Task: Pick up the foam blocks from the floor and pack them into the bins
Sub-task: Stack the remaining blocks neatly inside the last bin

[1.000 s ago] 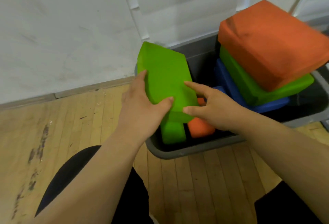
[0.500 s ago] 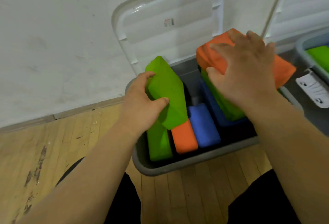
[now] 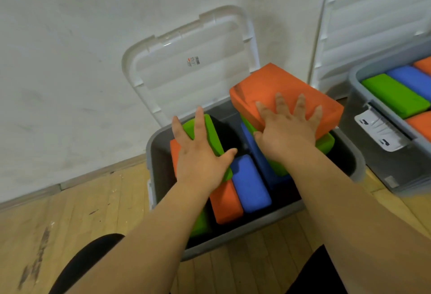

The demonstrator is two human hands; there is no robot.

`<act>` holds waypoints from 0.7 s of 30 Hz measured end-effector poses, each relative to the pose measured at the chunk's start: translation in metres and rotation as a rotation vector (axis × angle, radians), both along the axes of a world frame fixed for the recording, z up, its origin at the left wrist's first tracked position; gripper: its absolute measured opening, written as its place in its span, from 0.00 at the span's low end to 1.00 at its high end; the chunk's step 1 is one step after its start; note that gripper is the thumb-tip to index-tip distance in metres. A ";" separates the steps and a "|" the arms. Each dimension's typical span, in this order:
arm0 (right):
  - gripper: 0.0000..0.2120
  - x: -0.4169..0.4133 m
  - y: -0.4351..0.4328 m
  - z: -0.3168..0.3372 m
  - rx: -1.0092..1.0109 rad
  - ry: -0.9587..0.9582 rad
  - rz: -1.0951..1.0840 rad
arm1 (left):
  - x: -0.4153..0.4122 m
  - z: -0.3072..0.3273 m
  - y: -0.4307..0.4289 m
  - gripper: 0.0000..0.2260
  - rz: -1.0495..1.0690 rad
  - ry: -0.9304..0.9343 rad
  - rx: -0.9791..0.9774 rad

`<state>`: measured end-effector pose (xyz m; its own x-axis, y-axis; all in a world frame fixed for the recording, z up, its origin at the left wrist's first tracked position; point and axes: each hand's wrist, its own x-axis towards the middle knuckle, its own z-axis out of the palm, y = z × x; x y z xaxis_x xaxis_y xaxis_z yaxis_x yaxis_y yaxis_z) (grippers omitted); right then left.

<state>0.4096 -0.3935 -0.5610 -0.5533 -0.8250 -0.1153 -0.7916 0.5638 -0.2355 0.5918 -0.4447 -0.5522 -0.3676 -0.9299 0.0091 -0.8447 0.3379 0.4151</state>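
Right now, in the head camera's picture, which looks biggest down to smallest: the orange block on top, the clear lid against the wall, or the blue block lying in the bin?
1. clear lid, largest
2. orange block under the right hand
3. blue block, smallest as seen; partly hidden, so its true size is unsure.

There are two bins: one in the middle (image 3: 359, 167) and one at 3 o'clock (image 3: 356, 83). There are two lids (image 3: 186, 65), one behind each bin. The middle bin shows three green blocks (image 3: 210, 130), three orange blocks (image 3: 279, 88) and two blue blocks (image 3: 249, 184). The right bin shows one green, one blue and two orange. There are two hands (image 3: 200, 160).
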 end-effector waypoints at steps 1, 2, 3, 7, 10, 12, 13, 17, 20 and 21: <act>0.34 0.000 0.000 0.000 -0.001 -0.006 -0.001 | -0.001 0.005 -0.003 0.53 -0.009 -0.027 0.021; 0.34 0.000 0.001 0.000 0.001 -0.012 -0.004 | -0.002 0.010 -0.007 0.54 -0.023 -0.051 0.047; 0.33 -0.001 0.003 0.000 0.003 -0.016 -0.007 | -0.004 0.015 -0.012 0.53 -0.036 -0.076 0.069; 0.31 -0.005 0.005 0.001 -0.029 -0.046 -0.006 | -0.008 0.025 -0.033 0.45 -0.039 -0.121 0.126; 0.28 -0.006 0.005 0.004 -0.106 -0.043 -0.026 | -0.016 0.019 -0.055 0.40 0.037 -0.083 0.171; 0.25 -0.011 0.006 0.003 -0.171 -0.040 -0.055 | -0.029 0.014 -0.062 0.38 0.026 -0.110 0.130; 0.25 -0.013 0.005 0.001 -0.195 -0.037 -0.063 | -0.037 0.011 -0.062 0.38 0.013 -0.147 0.105; 0.24 -0.010 0.008 -0.008 -0.221 -0.032 -0.068 | -0.060 0.009 -0.059 0.38 -0.038 -0.311 0.122; 0.24 -0.013 0.010 -0.009 -0.219 -0.026 -0.070 | -0.058 0.016 -0.076 0.38 -0.029 -0.319 0.233; 0.24 -0.015 0.010 -0.009 -0.224 -0.023 -0.071 | -0.054 0.014 -0.081 0.37 -0.011 -0.310 0.247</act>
